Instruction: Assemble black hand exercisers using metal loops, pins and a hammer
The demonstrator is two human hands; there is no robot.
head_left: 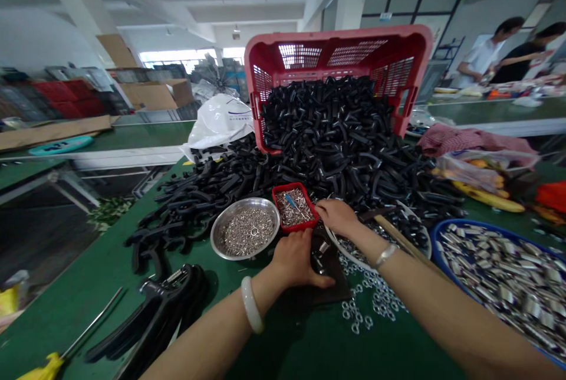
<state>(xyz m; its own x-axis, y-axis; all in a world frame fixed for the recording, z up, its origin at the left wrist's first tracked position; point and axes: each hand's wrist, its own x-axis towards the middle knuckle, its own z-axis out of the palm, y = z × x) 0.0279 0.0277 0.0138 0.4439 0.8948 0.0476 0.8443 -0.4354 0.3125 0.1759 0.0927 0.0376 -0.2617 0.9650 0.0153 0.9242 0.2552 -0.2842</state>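
1. Left hand (294, 259): fingers (296, 250) together, lying flat on a dark mat (331, 288), thumb spread. A small metal part (324, 246) sits just beside them. I cannot tell whether they grip anything.
2. Right hand (336, 218): fingers (325, 209) together, just beside a red tray (305, 197). Any grip is hidden.
3. The tray holds screws (292, 212) and a blue-handled screwdriver (292, 202).
4. Left of it, a steel bowl (221, 232) holds small rings (247, 231).
5. Loose washers (367, 303) lie below the right wrist, with a blue basin (442, 244) of metal clips (499, 285) farther right.
6. Black hooks (336, 144) spill from a tipped red crate (336, 55).
7. Two co-workers (486, 52) stand at a far bench.
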